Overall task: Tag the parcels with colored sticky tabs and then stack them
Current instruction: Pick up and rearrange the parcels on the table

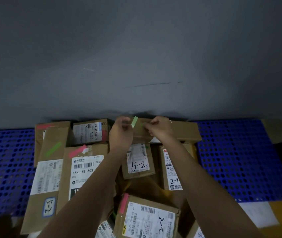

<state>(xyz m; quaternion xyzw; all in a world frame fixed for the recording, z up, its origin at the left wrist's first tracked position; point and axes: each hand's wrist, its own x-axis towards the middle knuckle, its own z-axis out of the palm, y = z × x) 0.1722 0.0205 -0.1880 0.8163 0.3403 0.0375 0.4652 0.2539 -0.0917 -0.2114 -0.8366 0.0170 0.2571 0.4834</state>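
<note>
Parcel marked 5-2 point(137, 162) nearest, far parcel point(185, 130) at twelve o'clock behind it; left hand point(122, 130) pinches green tab point(134, 121), right hand point(157, 128) pinching too, its object unclear; lay tab flat, press along its length.

Above the "5-2" parcel point(137, 162), the left hand point(121, 133) pinches a green sticky tab point(134, 121). The right hand point(159, 128) holds more green tabs against the far cardboard box point(185, 130).

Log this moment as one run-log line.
step: tagging | left hand: pinches light green sticky tab | right hand: fingers curled at small green tab pad | over: far brown cardboard parcel | stacking: not yet
</note>
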